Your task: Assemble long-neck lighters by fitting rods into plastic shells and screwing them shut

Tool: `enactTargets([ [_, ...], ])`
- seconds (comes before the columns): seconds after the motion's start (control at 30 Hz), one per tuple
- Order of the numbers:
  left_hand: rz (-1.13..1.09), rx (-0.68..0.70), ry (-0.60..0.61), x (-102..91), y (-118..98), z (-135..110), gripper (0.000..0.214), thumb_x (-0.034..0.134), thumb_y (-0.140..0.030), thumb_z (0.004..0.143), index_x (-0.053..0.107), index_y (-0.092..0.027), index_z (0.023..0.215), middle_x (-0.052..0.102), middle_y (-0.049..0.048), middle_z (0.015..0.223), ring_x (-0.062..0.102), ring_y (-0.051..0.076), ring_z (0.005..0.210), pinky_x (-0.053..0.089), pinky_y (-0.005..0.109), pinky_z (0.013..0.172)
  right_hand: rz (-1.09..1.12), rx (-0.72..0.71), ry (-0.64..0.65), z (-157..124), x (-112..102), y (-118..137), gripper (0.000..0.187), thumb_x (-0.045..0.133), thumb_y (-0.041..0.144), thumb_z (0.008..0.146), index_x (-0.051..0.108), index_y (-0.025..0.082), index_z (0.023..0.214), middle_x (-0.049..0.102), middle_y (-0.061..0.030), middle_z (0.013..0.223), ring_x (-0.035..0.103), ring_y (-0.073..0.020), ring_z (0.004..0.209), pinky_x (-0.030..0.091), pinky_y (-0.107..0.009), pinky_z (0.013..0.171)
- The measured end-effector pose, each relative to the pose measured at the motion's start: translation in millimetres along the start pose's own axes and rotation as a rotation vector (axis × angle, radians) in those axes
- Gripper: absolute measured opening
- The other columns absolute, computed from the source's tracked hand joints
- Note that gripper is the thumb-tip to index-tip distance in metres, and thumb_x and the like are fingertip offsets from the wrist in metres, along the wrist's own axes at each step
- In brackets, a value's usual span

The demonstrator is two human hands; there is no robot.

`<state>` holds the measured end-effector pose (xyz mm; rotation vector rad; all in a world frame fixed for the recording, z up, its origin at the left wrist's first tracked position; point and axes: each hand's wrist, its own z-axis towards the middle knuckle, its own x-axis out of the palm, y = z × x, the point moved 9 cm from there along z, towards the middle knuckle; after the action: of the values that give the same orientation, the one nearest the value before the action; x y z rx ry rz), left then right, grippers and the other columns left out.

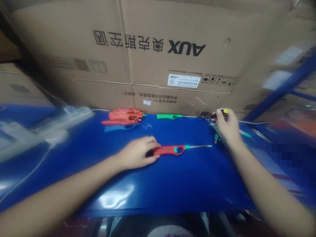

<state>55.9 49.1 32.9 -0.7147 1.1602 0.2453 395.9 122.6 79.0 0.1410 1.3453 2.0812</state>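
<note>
Two bare forearms are reaching in from the near edge across a glossy blue table (pixel 172 184), which is catching pale reflections of the light close to the viewer.

The left hand (pixel 137 153) is lying palm down on the table, its fingers (pixel 150 142) curling over the handle end of a red lighter (pixel 170 150) and pinning it against the surface. The lighter is lying flat, crosswise to the viewer, with a teal trigger and collar in the middle and a thin metal nozzle (pixel 201 146) pointing toward the right arm.

A little farther out, the right hand (pixel 228 126) is resting near the table's right back corner. Its fingers are closing around a small tool with a black shaft and yellow tip (pixel 221 113), which is poking out to the left above the knuckles. Under and beside this hand a few thin metal and green parts (pixel 217 136) are lying in a loose heap; they are too blurred to tell apart.

Behind the held lighter, some tiny pale bits (pixel 148 126) are scattered on the blue. Toward the back edge a stack of orange-red lighter shells (pixel 124 117) is sitting on top of a blue one (pixel 118 127), and just to its right a green lighter (pixel 170 116) is lying flat with its nozzle pointing right.

At far left a blurred white power strip (pixel 76 113) is trailing a cable over the table.

A big cardboard box (pixel 158 56), printed upside down with "AUX", is standing as a wall behind the table.
</note>
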Motion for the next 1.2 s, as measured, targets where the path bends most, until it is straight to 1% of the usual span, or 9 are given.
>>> enactTargets([
  [0.07,-0.011,-0.004,0.001,1.0,0.5,0.7,0.034,0.059,-0.034,0.094,0.065,-0.021,0.125,0.065,0.0068,0.115,0.064,0.021,0.1,0.051,0.031,0.089,0.2,0.042,0.056,-11.2,14.4,14.7,0.04,0.064,0.06,0.084,0.056,0.023,0.097,0.069,-0.0031,0.095,0.065,-0.0133,0.066,0.06,-0.028,0.055],
  [0.17,-0.025,-0.009,0.004,2.2,0.0,1.7,0.034,0.059,-0.035,0.094,0.065,-0.021,0.125,0.064,0.0064,0.114,0.063,0.021,0.1,0.051,0.03,0.089,0.381,0.132,0.265,-38.2,54.1,37.9,0.04,0.074,0.055,0.078,0.059,0.023,0.098,0.07,-0.0022,0.095,0.068,-0.0128,0.07,0.062,-0.027,0.058],
  [0.27,-0.026,-0.015,0.011,2.9,-1.0,1.8,0.034,0.059,-0.035,0.095,0.066,-0.021,0.124,0.065,0.0064,0.114,0.063,0.021,0.1,0.051,0.03,0.089,0.415,0.209,0.491,-70.5,96.7,53.7,0.038,0.083,0.043,0.072,0.063,0.021,0.095,0.07,-0.0016,0.087,0.068,-0.0133,0.069,0.063,-0.027,0.057],
  [0.4,-0.02,-0.003,0.014,3.5,-2.3,0.6,0.035,0.06,-0.035,0.094,0.065,-0.02,0.126,0.065,0.0062,0.113,0.063,0.021,0.1,0.051,0.031,0.089,0.447,0.234,0.707,-102.8,142.5,66.3,0.027,0.08,0.039,0.076,0.069,0.018,0.09,0.071,-0.004,0.091,0.072,-0.0155,0.077,0.066,-0.032,0.069],
  [0.5,-0.004,0.0,0.017,4.4,-2.0,0.1,0.036,0.061,-0.035,0.094,0.065,-0.02,0.126,0.065,0.0065,0.113,0.063,0.022,0.1,0.05,0.031,0.089,0.475,0.185,0.805,-115.8,166.7,75.3,0.024,0.078,0.035,0.079,0.07,0.019,0.096,0.072,-0.0046,0.098,0.074,-0.0172,0.086,0.066,-0.034,0.077],
  [0.6,0.02,-0.003,0.023,5.2,-2.1,0.0,0.037,0.061,-0.036,0.094,0.065,-0.019,0.126,0.065,0.0072,0.112,0.064,0.023,0.1,0.051,0.032,0.088,0.46,0.151,0.822,-120.5,180.8,77.7,0.019,0.075,0.031,0.081,0.07,0.021,0.097,0.071,-0.0034,0.097,0.073,-0.0167,0.087,0.066,-0.034,0.079],
  [0.73,0.038,-0.004,0.03,5.4,-3.2,-0.1,0.036,0.061,-0.038,0.094,0.066,-0.018,0.123,0.065,0.0078,0.112,0.064,0.024,0.101,0.051,0.033,0.087,0.442,0.141,0.8,-120.3,187.2,74.7,0.017,0.075,0.029,0.081,0.07,0.022,0.095,0.071,-0.0034,0.096,0.073,-0.0185,0.089,0.065,-0.038,0.082],
  [0.9,0.044,0.002,0.027,5.2,-3.4,-0.4,0.037,0.061,-0.039,0.094,0.066,-0.018,0.124,0.066,0.0078,0.112,0.064,0.024,0.101,0.051,0.033,0.088,0.453,0.137,0.768,-116.6,181.0,73.2,0.023,0.077,0.036,0.08,0.071,0.021,0.095,0.073,-0.0044,0.094,0.074,-0.0191,0.086,0.065,-0.037,0.078],
  [1.2,-0.059,0.029,-0.004,10.2,-8.0,0.1,0.04,0.065,-0.044,0.093,0.067,-0.02,0.124,0.066,0.0074,0.114,0.064,0.023,0.103,0.051,0.032,0.091,0.653,0.267,0.452,-101.1,119.0,75.5,0.026,0.081,0.037,0.074,0.067,0.018,0.086,0.075,-0.0046,0.09,0.068,-0.0125,0.064,0.058,-0.025,0.055],
])
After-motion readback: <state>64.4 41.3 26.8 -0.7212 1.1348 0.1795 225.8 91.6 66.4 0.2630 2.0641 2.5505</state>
